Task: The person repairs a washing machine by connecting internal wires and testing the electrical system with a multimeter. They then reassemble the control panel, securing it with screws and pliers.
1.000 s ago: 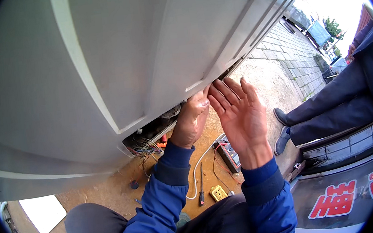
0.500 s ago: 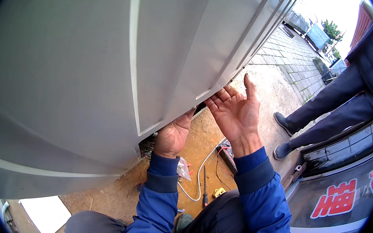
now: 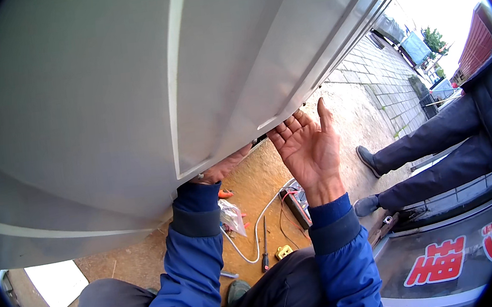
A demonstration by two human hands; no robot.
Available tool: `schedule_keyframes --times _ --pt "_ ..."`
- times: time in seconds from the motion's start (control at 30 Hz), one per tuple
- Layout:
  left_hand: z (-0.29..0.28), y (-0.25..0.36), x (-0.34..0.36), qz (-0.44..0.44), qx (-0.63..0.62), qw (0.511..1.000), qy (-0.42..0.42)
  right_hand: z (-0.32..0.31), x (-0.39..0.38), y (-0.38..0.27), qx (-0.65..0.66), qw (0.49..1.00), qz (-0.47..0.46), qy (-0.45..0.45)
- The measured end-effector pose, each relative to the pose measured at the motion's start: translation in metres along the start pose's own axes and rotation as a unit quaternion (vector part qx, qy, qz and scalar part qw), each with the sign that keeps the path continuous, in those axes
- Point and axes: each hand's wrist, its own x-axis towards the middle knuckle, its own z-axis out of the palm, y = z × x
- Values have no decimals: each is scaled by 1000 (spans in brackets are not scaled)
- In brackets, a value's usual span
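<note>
A large silver-grey panel (image 3: 131, 106) with pressed ridges fills the upper left and middle. Beneath its lower edge reaches my left hand (image 3: 226, 166); the fingers are hidden behind the panel, so what they touch does not show. My right hand (image 3: 309, 149) is palm up with the thumb apart and fingers stretched out, the fingertips at the underside of the same edge. No object lies in its palm. On the ground below are a screwdriver (image 3: 265, 248), a clear plastic bag (image 3: 230, 217) and an orange-handled tool (image 3: 225, 193).
A white cable (image 3: 247, 259), a black-and-red device (image 3: 296, 208) and a small yellow object (image 3: 283, 252) lie between my arms. A white sheet (image 3: 58, 287) is at lower left. Another person (image 3: 432, 138) stands at right, beside a dark board with red lettering (image 3: 440, 262).
My left hand has gone farther under the panel edge, and its forearm has shifted left and up. The orange-handled tool has come into sight. My right hand keeps nearly the same pose.
</note>
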Motion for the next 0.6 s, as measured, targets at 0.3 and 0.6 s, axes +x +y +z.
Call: schedule_keyframes --times 0.3,0.6 --pt "-6 4 -5 -23 52 995 82 9 -5 1 -40 997 -17 61" --pt "-22 1 13 11 0 999 47 2 -1 1 -2 1000 3 -1"
